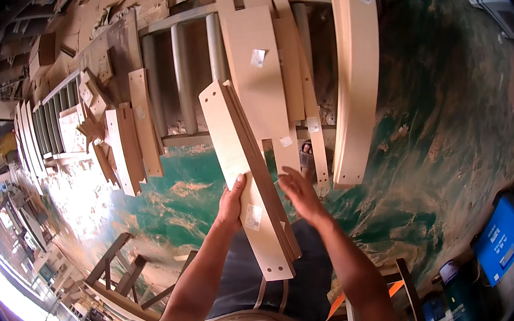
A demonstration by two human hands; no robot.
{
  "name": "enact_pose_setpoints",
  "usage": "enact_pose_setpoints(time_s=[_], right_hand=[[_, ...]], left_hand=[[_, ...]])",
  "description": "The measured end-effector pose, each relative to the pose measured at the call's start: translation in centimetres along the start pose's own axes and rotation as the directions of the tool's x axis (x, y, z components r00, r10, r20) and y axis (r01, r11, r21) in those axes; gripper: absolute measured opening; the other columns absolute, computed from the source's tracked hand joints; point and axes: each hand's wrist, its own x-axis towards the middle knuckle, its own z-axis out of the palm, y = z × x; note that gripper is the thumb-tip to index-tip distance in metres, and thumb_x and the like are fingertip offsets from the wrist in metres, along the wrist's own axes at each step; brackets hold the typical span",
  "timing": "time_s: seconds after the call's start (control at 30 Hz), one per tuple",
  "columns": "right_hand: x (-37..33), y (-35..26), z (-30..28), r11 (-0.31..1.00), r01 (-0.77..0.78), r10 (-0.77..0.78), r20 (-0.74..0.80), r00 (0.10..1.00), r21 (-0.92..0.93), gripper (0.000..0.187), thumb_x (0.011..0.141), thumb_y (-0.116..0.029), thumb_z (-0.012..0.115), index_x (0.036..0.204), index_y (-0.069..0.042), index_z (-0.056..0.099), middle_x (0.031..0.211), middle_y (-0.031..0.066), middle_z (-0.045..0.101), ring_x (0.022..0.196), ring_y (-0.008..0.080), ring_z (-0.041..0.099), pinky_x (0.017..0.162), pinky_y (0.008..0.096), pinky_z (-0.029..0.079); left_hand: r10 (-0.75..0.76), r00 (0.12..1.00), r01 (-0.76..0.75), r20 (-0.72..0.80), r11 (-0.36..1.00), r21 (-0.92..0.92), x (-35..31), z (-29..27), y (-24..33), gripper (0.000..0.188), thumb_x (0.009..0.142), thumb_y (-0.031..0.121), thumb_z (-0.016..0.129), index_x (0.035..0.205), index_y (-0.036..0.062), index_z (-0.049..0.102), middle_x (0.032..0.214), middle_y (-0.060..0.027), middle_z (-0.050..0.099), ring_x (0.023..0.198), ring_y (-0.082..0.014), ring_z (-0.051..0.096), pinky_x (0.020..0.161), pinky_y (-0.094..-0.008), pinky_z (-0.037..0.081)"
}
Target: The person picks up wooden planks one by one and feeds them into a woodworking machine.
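A bundle of pale wooden boards (pixel 235 156) stands tilted in front of my body, its top leaning left. Two drilled holes show at each end of the front board, and a white label sits on its lower half. My left hand (pixel 231 203) is closed around the bundle's left edge, thumb across the front face. To the right of the bundle my right hand (pixel 299 192) is held with its fingers apart, gripping nothing. Just beyond are wider boards (pixel 259 100) with small labels, lying across a metal roller conveyor (pixel 182 74).
At the right end of the conveyor lies a stack of long curved boards (pixel 358 73). Shorter wood pieces (pixel 122 144) are heaped on the left. The green floor (pixel 188 171) is dusty with sawdust. A blue box (pixel 501 240) stands at the lower right, a wooden frame (pixel 117 271) at the lower left.
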Motion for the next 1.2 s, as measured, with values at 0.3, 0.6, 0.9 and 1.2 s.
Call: enact_pose_setpoints(time_s=[0.3, 0.6, 0.9, 1.2], right_hand=[[-4.2, 2.0, -0.1, 0.963, 0.219, -0.197, -0.139, 0.97, 0.158, 0.09, 0.093, -0.032, 0.078, 0.156, 0.009, 0.028, 0.144, 0.0287, 0.05, 0.135, 0.0345, 0.052, 0.109, 0.0435, 0.046], [-7.7, 4.3, -6.5, 0.963, 0.219, -0.188, -0.189, 0.964, 0.159, 0.097, 0.086, -0.038, 0.08, 0.155, 0.009, 0.031, 0.139, 0.033, 0.052, 0.131, 0.0425, 0.054, 0.109, 0.0472, 0.045], [-3.9, 6.4, -9.4, 0.926, 0.236, -0.205, -0.131, 0.97, 0.294, 0.071, 0.109, -0.042, 0.052, 0.161, 0.0, 0.027, 0.156, 0.0236, 0.045, 0.148, 0.0313, 0.041, 0.119, 0.0385, 0.034], [14.1, 8.5, -5.2, 0.903, 0.198, -0.361, -0.425, 0.83, -0.38, 0.067, 0.094, -0.032, 0.073, 0.147, 0.002, 0.049, 0.143, 0.0276, 0.057, 0.134, 0.0423, 0.055, 0.112, 0.0463, 0.044]], left_hand=[[0.102, 0.976, -0.15, 0.194, 0.955, 0.255, 0.4, 9.0, -0.7, 0.057, 0.101, 0.04, 0.068, 0.137, -0.0003, 0.052, 0.119, -0.0143, 0.068, 0.104, -0.0245, 0.07, 0.088, -0.0393, 0.06], [0.021, 0.98, -0.095, 0.196, 0.922, 0.375, -0.4, 14.6, -7.2, 0.06, 0.101, 0.042, 0.068, 0.14, 0.0007, 0.051, 0.123, -0.0139, 0.067, 0.107, -0.0247, 0.069, 0.092, -0.0396, 0.059], [-0.048, 0.981, -0.031, 0.188, 0.918, 0.396, 0.6, 11.4, -5.2, 0.062, 0.101, 0.048, 0.065, 0.141, 0.002, 0.052, 0.122, -0.0121, 0.069, 0.106, -0.0228, 0.07, 0.09, -0.0375, 0.059], [0.073, 0.989, -0.113, 0.128, 0.933, 0.342, 1.0, 2.0, 0.9, 0.067, 0.098, 0.044, 0.071, 0.144, 0.0019, 0.048, 0.125, -0.0128, 0.067, 0.106, -0.0215, 0.07, 0.089, -0.0372, 0.059]])
